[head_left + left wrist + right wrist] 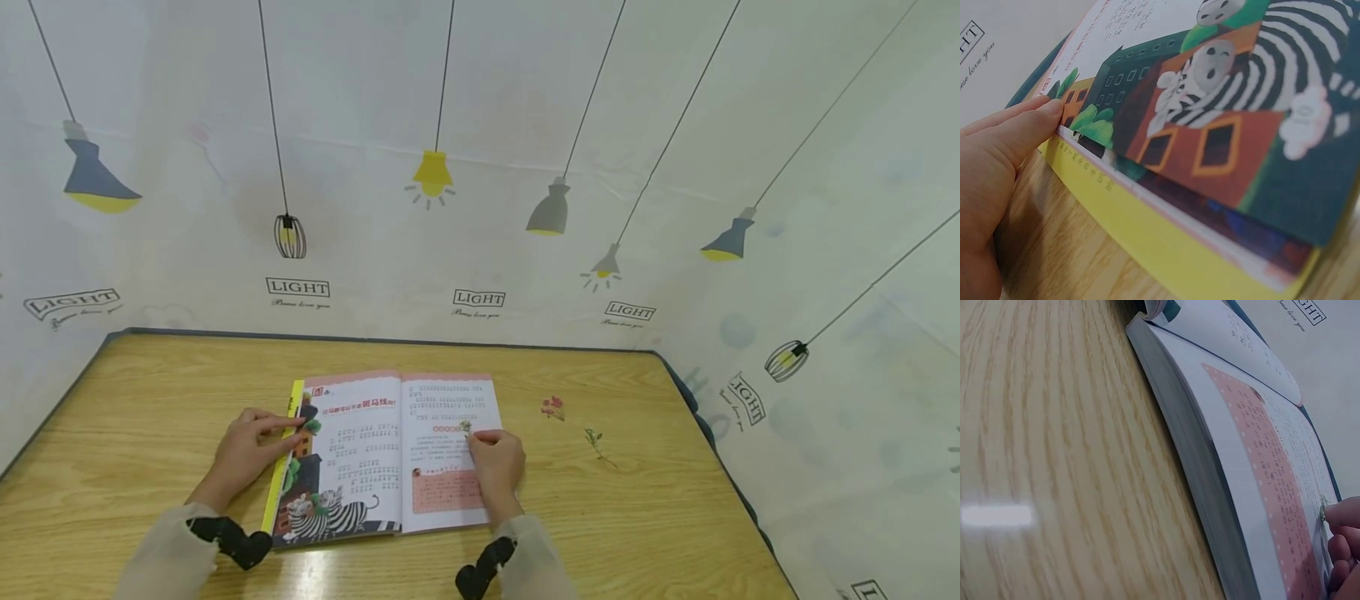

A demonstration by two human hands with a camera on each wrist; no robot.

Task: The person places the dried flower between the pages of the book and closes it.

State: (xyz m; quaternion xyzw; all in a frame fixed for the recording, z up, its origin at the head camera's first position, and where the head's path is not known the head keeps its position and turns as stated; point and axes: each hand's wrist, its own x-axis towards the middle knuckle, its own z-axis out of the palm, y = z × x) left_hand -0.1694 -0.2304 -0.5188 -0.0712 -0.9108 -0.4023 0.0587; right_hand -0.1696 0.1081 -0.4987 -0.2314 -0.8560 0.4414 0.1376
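An open book lies on the wooden table, with zebras drawn on its left page. My left hand rests at the book's left edge, its fairly straight fingertips touching the page border above the yellow cover strip. Over the right page, my right hand pinches a small dried flower sprig between thumb and forefinger. In the right wrist view the sprig shows close over the printed page, its stem partly hidden by the fingers.
To the right of the book lie a pink pressed flower and a green sprig with a thin stem. A pale backdrop printed with hanging lamps stands behind the table and along its sides.
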